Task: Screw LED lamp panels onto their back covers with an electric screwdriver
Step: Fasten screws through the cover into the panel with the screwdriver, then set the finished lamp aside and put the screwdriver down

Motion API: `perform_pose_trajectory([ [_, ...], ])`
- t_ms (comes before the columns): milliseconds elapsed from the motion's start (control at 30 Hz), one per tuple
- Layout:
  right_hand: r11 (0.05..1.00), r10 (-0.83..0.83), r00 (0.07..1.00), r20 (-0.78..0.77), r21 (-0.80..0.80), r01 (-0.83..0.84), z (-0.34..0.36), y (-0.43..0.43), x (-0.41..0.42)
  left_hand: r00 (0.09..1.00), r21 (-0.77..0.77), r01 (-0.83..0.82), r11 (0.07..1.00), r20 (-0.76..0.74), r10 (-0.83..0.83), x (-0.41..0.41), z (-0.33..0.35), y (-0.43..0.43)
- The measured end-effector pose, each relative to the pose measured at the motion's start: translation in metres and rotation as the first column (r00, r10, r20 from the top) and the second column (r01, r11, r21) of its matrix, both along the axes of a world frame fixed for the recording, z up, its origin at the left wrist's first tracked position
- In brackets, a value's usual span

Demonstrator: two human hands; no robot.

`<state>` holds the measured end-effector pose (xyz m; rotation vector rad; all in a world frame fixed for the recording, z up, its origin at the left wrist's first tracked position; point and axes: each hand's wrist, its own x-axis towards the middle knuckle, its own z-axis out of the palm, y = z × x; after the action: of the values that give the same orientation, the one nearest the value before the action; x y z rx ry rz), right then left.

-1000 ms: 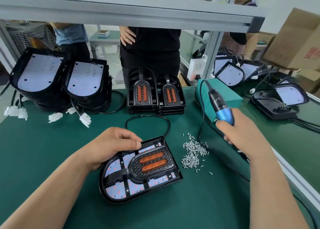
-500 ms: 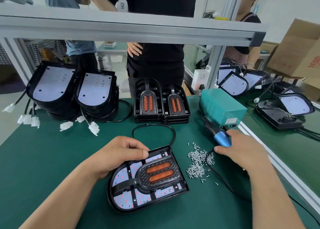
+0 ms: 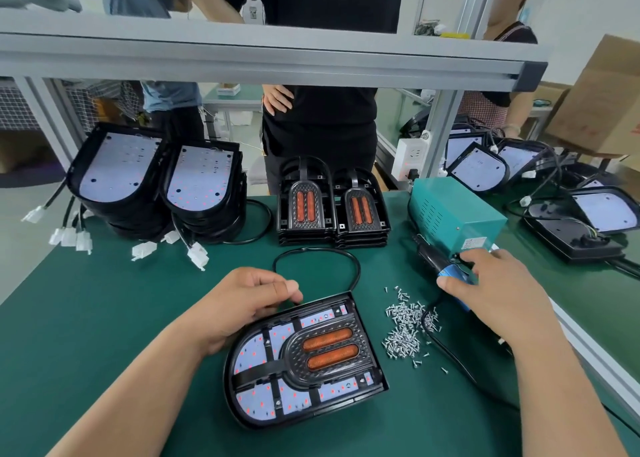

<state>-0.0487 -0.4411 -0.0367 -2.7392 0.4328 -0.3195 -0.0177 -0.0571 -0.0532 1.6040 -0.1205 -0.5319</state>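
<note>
Our left hand (image 3: 242, 304) grips far edge of black D-shaped LED lamp assembly (image 3: 304, 363), steadying it; right hand (image 3: 498, 290) holds blue-handled electric screwdriver (image 3: 448, 270) right of silver screws (image 3: 403, 332).

Cardboard box (image 3: 602, 100), white power socket (image 3: 412, 155)

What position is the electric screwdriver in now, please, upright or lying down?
Lying down: the electric screwdriver rests low on the green mat beside the teal box, right hand around its blue grip.

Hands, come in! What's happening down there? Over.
Left hand holds black D-shaped LED lamp. Right hand grips blue electric screwdriver beside teal box. Loose silver screws heaped between.
</note>
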Motion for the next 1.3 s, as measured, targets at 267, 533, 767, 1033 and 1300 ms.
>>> perform_pose_trajectory([
  [267, 0.881, 0.32, 0.912, 0.258, 0.273, -0.387, 0.013, 0.04, -0.009, 0.952, 0.053, -0.282, 0.958, 0.141, 0.273, 0.017, -0.013, 0.005],
  [533, 0.611, 0.733, 0.68, -0.025, 0.465, -0.641, -0.004, 0.086, -0.017, 0.966, 0.265, -0.15, 0.953, 0.243, 0.084, 0.006, 0.004, 0.003],
  [767, 0.546, 0.719, 0.695, 0.021, 0.6, -0.584, -0.014, 0.098, -0.011, 0.965, 0.358, 0.164, 0.919, 0.137, -0.226, -0.005, 0.019, 0.0],
  [1033, 0.622, 0.563, 0.81, 0.166, 0.561, -0.547, -0.025, 0.111, 0.001, 0.986, 0.187, 0.101, 0.977, 0.109, -0.123, -0.006, 0.015, 0.009],
  [1300, 0.689, 0.713, 0.694, -0.099, -0.085, -0.719, -0.027, 0.147, -0.003, 0.964, -0.289, -0.183, 0.94, -0.238, 0.114, 0.004, 0.014, 0.026],
])
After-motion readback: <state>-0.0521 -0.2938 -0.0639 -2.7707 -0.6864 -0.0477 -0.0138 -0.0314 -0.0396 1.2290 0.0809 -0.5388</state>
